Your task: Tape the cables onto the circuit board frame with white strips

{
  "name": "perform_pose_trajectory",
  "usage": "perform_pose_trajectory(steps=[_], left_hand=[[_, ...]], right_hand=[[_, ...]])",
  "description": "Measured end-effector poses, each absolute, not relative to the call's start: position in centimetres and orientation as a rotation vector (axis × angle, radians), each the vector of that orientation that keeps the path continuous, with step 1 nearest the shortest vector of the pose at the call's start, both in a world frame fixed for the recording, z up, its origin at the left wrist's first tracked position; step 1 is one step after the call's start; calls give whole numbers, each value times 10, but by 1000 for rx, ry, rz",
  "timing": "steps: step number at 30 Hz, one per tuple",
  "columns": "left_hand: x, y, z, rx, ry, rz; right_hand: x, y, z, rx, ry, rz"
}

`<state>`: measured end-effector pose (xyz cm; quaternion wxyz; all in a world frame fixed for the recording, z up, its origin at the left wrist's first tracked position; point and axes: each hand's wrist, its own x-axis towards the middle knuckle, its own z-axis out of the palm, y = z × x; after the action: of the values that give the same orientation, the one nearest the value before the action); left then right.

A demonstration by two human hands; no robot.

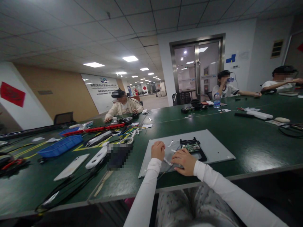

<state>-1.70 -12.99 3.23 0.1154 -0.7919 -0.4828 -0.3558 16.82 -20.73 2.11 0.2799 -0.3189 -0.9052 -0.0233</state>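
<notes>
On the table lies a grey flat panel (215, 148), slightly askew. A black frame (202, 154) with a green circuit board (192, 147) rests on its right half. My left hand (158, 150) is over the panel's left part, fingers curled closed; what they hold, if anything, is hidden. My right hand (184, 161) lies low by the board's near left corner, fingers stretched and thumb apart. Between both hands runs a white ribbon-like strip (167, 162), its right end close to the right fingertips. A thin dark wire passes under the right hand.
Left of the panel are a white phone (72, 166), a white device (97, 157), a blue tray (60, 146) and tangled cables. A water bottle (216, 101) stands across the table. Three people sit around it. The near table edge (123, 194) runs before my lap.
</notes>
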Motion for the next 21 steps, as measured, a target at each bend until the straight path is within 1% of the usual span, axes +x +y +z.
perform_pose_trajectory(steps=[9,21], left_hand=[[-16,-129,30,-2305,-1455,-1005],[-16,-129,30,-2321,-1441,-1019]], right_hand=[[168,-204,15,-692,-2439,-72],[168,-201,13,-652,-2405,-37]])
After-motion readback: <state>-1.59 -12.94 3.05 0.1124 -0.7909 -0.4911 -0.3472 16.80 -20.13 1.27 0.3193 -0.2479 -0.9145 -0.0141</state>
